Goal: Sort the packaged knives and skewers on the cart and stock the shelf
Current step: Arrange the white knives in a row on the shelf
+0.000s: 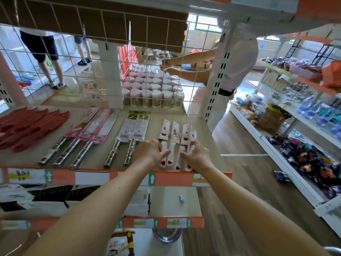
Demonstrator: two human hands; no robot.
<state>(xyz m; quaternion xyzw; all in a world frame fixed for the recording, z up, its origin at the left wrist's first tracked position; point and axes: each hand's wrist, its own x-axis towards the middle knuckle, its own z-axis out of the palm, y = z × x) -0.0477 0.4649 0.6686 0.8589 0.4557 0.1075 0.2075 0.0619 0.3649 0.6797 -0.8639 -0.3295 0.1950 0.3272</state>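
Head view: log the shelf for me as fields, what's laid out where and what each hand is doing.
shelf: orange front edge with price tags
left end: red pieces, overlapping
middle: three pink-sleeved knives, then two white-sleeved knives, steel handles toward the front edge
right end: row of white knives
left hand: fingers on the white knives' handles
right hand: at the rightmost white knife; grip unclear

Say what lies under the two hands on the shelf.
A row of white packaged knives lies under the left hand and right hand. Their sleeved tops and red-marked handle ends show; the handle middles are covered.
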